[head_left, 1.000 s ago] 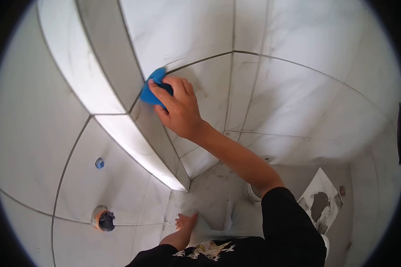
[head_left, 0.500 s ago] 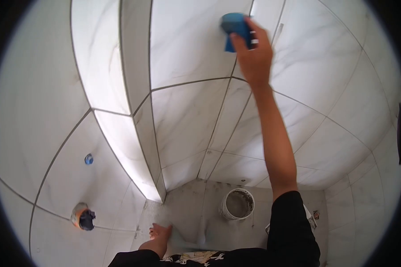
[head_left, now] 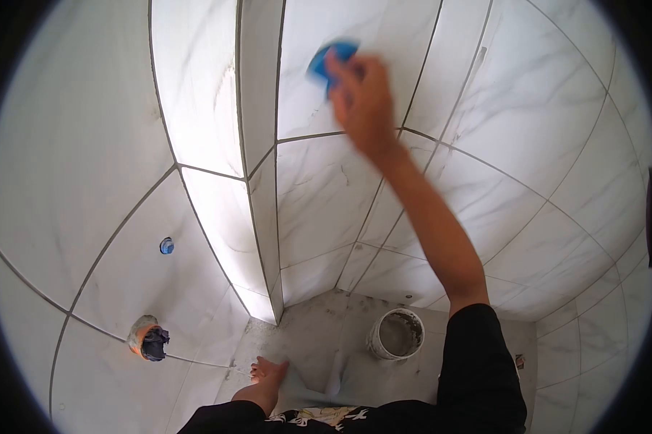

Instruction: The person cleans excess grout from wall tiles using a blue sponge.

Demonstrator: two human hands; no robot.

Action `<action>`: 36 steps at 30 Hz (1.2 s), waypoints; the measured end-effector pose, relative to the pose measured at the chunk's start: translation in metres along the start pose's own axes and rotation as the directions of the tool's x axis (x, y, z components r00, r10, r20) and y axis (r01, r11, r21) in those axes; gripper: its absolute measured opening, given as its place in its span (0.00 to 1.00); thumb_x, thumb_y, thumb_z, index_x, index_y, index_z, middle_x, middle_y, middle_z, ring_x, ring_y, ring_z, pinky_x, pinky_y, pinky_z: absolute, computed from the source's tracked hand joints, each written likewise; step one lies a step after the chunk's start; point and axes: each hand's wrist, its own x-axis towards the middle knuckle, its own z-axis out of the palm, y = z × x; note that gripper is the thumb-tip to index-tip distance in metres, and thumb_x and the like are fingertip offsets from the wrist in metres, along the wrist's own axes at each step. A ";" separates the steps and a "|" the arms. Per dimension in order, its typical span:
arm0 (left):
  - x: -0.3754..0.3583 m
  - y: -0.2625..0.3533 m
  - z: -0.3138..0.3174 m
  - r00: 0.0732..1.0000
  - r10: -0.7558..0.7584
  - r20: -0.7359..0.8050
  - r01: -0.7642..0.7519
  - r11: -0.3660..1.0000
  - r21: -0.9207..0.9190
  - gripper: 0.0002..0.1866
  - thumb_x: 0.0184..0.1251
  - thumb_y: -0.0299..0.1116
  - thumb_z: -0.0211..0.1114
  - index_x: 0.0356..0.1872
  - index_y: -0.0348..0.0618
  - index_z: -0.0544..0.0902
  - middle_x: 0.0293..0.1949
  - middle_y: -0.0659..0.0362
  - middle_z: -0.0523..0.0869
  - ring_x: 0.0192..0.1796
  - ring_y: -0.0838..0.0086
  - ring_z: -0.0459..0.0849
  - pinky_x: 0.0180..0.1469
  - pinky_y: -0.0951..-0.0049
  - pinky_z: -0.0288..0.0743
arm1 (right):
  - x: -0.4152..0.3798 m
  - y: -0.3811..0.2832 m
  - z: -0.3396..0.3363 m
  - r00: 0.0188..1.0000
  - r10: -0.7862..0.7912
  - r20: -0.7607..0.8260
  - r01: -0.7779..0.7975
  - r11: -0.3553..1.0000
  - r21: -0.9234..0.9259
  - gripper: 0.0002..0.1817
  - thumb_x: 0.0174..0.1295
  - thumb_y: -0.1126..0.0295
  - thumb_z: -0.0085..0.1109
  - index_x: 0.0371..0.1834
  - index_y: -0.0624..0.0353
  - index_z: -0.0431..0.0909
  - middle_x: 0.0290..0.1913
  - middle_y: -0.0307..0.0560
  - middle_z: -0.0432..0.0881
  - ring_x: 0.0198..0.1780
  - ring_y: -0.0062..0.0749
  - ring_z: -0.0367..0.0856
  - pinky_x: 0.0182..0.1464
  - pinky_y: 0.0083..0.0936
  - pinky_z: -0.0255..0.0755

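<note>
One hand does the work: the right hand (head_left: 362, 101), blurred with motion, has its grip clamped on a blue sponge (head_left: 331, 58) pressed to the tiled wall (head_left: 326, 195), up at twelve o'clock. Half a second ago it was further right, near the vertical grout line; it has swung left, so the wiping seems to be sweeping across. The left hand (head_left: 268, 375) hangs loose, fingers apart, at six o'clock. A bucket (head_left: 397, 334) stands on the floor (head_left: 319, 340). No writing is readable.

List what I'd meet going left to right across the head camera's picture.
Orange-rimmed pipe hole stuffed with dark rag → small blue wall plug → blue sponge in the right hand → grey-stained white bucket on the floor.
</note>
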 end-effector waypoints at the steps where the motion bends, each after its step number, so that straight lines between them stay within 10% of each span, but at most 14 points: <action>1: 0.000 0.001 0.001 1.000 -0.003 0.003 0.003 1.000 -0.009 0.53 0.43 0.61 0.78 0.71 0.47 0.66 0.66 0.44 0.70 0.68 0.47 0.71 0.68 0.47 0.67 | -0.031 -0.016 0.008 0.998 -0.043 0.042 0.043 0.999 0.001 0.18 0.58 0.76 0.64 0.53 0.58 0.85 0.42 0.50 0.77 0.43 0.48 0.77 0.46 0.38 0.74; 3: -0.003 0.001 0.002 1.000 -0.009 -0.010 0.009 1.000 -0.001 0.53 0.43 0.61 0.78 0.71 0.47 0.66 0.66 0.45 0.70 0.68 0.47 0.71 0.68 0.47 0.67 | -0.085 -0.045 -0.003 0.939 -0.046 0.340 0.001 0.991 0.132 0.21 0.51 0.83 0.65 0.51 0.56 0.87 0.43 0.50 0.79 0.46 0.45 0.80 0.51 0.38 0.76; 6: 0.002 0.002 0.003 0.999 -0.002 -0.035 0.003 1.000 0.006 0.52 0.43 0.61 0.78 0.70 0.48 0.67 0.66 0.45 0.70 0.68 0.47 0.71 0.68 0.47 0.67 | -0.071 -0.027 -0.045 0.925 -0.147 0.349 0.052 0.963 0.266 0.21 0.48 0.86 0.61 0.47 0.58 0.87 0.41 0.49 0.80 0.45 0.45 0.81 0.50 0.37 0.77; 11: 0.000 -0.001 0.002 1.000 0.005 -0.004 -0.005 1.000 0.022 0.51 0.43 0.61 0.78 0.69 0.48 0.68 0.66 0.45 0.71 0.69 0.48 0.71 0.67 0.48 0.67 | 0.013 0.052 -0.061 0.984 0.125 -0.126 -0.131 0.990 -0.042 0.21 0.52 0.78 0.61 0.52 0.58 0.84 0.46 0.52 0.82 0.47 0.48 0.79 0.51 0.38 0.75; 15: 0.002 0.003 0.003 1.000 -0.020 -0.012 0.020 1.000 0.014 0.51 0.43 0.61 0.78 0.69 0.49 0.68 0.66 0.45 0.71 0.69 0.49 0.70 0.66 0.48 0.67 | -0.098 0.024 -0.022 0.952 -0.126 0.278 0.114 0.992 0.059 0.21 0.50 0.80 0.61 0.49 0.51 0.86 0.46 0.46 0.85 0.51 0.45 0.80 0.55 0.40 0.73; 17: 0.002 0.006 0.005 0.999 -0.030 -0.016 0.030 1.000 0.009 0.51 0.43 0.61 0.78 0.69 0.49 0.68 0.66 0.46 0.71 0.69 0.49 0.70 0.66 0.47 0.67 | -0.109 -0.009 -0.051 0.588 -0.165 0.792 -0.098 0.957 0.273 0.23 0.50 0.85 0.59 0.50 0.53 0.86 0.47 0.47 0.86 0.51 0.44 0.82 0.56 0.40 0.76; 18: 0.003 0.005 0.005 1.000 -0.020 -0.012 0.020 1.000 0.005 0.51 0.43 0.61 0.78 0.69 0.49 0.68 0.66 0.46 0.71 0.69 0.49 0.70 0.66 0.47 0.67 | -0.095 -0.006 -0.052 0.594 -0.169 0.787 -0.096 0.956 0.278 0.23 0.50 0.85 0.59 0.50 0.53 0.86 0.47 0.47 0.86 0.51 0.44 0.82 0.56 0.40 0.76; 20: 0.002 0.001 0.005 1.000 -0.024 -0.010 0.024 1.000 0.009 0.51 0.43 0.61 0.78 0.69 0.49 0.68 0.66 0.46 0.71 0.69 0.49 0.70 0.66 0.47 0.67 | -0.045 0.008 -0.052 0.945 -0.116 0.306 0.048 0.974 0.221 0.19 0.51 0.77 0.64 0.48 0.52 0.86 0.44 0.46 0.85 0.48 0.45 0.82 0.55 0.39 0.75; 22: -0.001 0.001 0.002 1.000 0.008 -0.016 -0.008 1.000 0.005 0.51 0.44 0.61 0.78 0.69 0.49 0.68 0.66 0.46 0.71 0.69 0.49 0.70 0.66 0.47 0.67 | 0.029 0.022 -0.055 0.998 0.037 -0.042 -0.037 0.999 -0.006 0.16 0.59 0.75 0.68 0.52 0.56 0.85 0.45 0.49 0.86 0.41 0.39 0.87 0.46 0.32 0.80; 23: -0.003 0.000 0.000 1.000 -0.014 -0.015 0.014 1.000 0.016 0.51 0.44 0.61 0.78 0.69 0.49 0.68 0.66 0.46 0.71 0.69 0.49 0.70 0.66 0.47 0.67 | 0.057 0.020 -0.059 0.969 0.243 0.047 -0.240 0.969 -0.063 0.21 0.57 0.78 0.68 0.56 0.56 0.85 0.45 0.54 0.83 0.43 0.44 0.84 0.48 0.34 0.78; 24: -0.007 0.004 -0.005 1.000 -0.005 -0.002 0.005 1.000 0.020 0.52 0.45 0.62 0.77 0.71 0.48 0.67 0.67 0.45 0.70 0.69 0.48 0.71 0.67 0.47 0.67 | 0.084 0.026 -0.038 0.962 0.076 -0.263 -0.109 0.988 -0.111 0.19 0.56 0.79 0.59 0.52 0.66 0.82 0.47 0.62 0.81 0.50 0.56 0.80 0.54 0.41 0.75; 31: 0.001 0.003 0.003 1.000 0.008 0.002 -0.008 1.000 0.013 0.50 0.46 0.60 0.77 0.69 0.48 0.68 0.67 0.45 0.70 0.69 0.48 0.70 0.67 0.48 0.66 | -0.038 -0.039 0.034 0.987 0.007 -0.162 -0.014 0.999 -0.043 0.17 0.57 0.75 0.66 0.51 0.55 0.87 0.45 0.52 0.79 0.46 0.47 0.78 0.48 0.38 0.73; 36: 0.003 0.004 0.005 1.000 0.006 -0.010 -0.006 1.000 0.020 0.51 0.46 0.60 0.77 0.70 0.47 0.67 0.67 0.44 0.70 0.69 0.47 0.70 0.67 0.47 0.67 | -0.207 -0.112 0.026 0.957 0.131 0.259 -0.157 0.984 0.083 0.21 0.52 0.81 0.63 0.50 0.53 0.88 0.45 0.49 0.77 0.44 0.43 0.75 0.48 0.37 0.69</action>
